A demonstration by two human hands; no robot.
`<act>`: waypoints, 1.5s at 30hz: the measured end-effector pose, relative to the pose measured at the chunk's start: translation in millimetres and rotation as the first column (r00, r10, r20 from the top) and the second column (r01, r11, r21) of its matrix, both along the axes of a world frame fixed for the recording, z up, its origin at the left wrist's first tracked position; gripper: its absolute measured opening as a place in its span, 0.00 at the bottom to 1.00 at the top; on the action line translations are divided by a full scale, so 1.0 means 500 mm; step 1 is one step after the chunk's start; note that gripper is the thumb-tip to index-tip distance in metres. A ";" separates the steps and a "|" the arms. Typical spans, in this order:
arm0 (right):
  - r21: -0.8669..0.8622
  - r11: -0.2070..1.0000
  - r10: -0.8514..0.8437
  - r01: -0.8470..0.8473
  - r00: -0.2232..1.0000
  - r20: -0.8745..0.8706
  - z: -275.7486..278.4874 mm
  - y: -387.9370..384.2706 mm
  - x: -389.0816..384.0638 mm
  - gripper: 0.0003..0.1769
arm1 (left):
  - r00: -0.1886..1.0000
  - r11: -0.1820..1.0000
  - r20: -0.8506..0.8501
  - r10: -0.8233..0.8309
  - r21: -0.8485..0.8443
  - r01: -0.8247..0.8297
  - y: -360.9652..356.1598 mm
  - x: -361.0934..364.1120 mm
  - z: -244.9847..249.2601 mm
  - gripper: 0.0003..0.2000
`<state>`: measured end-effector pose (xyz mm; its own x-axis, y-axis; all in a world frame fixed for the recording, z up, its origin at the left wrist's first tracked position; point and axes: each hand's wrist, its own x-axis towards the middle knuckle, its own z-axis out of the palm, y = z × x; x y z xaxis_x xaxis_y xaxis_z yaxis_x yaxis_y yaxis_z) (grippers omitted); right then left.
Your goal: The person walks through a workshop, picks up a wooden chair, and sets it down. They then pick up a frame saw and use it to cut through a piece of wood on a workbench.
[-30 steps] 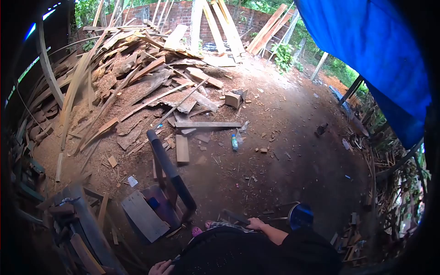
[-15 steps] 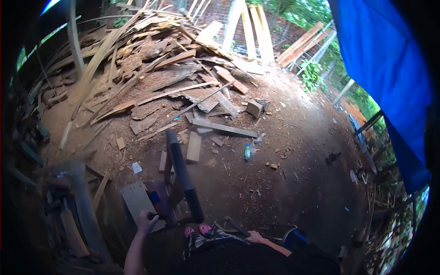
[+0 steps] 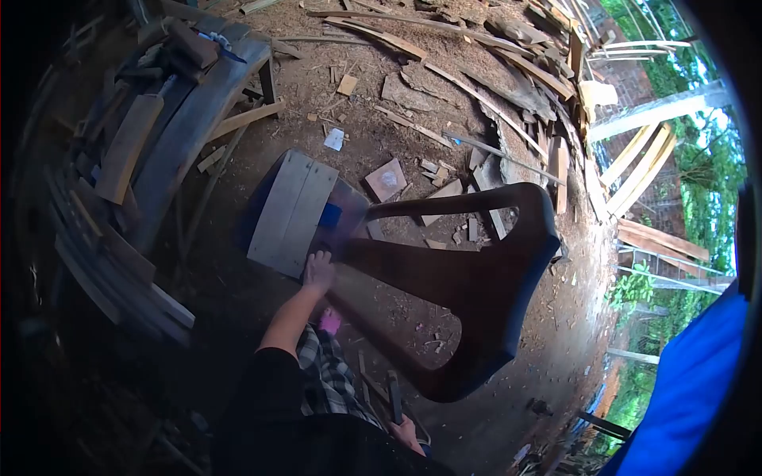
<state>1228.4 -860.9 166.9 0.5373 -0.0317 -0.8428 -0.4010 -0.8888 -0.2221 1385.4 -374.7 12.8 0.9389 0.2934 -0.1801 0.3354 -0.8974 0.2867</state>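
A dark wooden chair (image 3: 484,278) is in front of me, its slatted back reaching to the right. On its seat lies a pale board of joined planks (image 3: 292,208), with a small blue patch (image 3: 329,216) beside it. My left hand (image 3: 320,272) is at the near edge of the seat, by the board's corner, its fingers bent over the edge; the fingertips are partly hidden. Low in the view, my right hand (image 3: 406,435) is closed around the lower end of a dark bar (image 3: 394,398) close to my lap.
On the left stands a weathered bench (image 3: 186,151) loaded with wood pieces. Scrap boards and bark (image 3: 508,95) are heaped at the far side. Offcuts, a square block (image 3: 386,181) and a white scrap (image 3: 334,140) lie on the dirt floor. A blue tarp (image 3: 690,389) hangs at right.
My view has turned and tilted, so the heap shifts right and the bench comes up on the left. The chair's back now shows broadside instead of edge-on. Both hands stay at their places.
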 end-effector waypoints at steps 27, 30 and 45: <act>0.272 0.576 0.752 -0.771 0.630 0.193 0.278 0.393 0.144 0.20 | 0.743 0.570 -0.623 0.245 -0.527 -0.631 -0.089 -0.678 0.060 0.22; 0.310 0.668 0.657 -0.677 0.732 0.181 0.348 0.448 0.143 0.14 | 0.754 0.056 -0.632 0.181 -0.758 -0.649 -0.033 -0.671 0.181 0.19; 0.468 0.713 0.291 -0.522 0.827 0.481 0.586 0.523 -0.005 0.10 | 0.619 -0.632 -0.392 0.680 -0.742 0.224 0.127 -0.469 0.697 0.22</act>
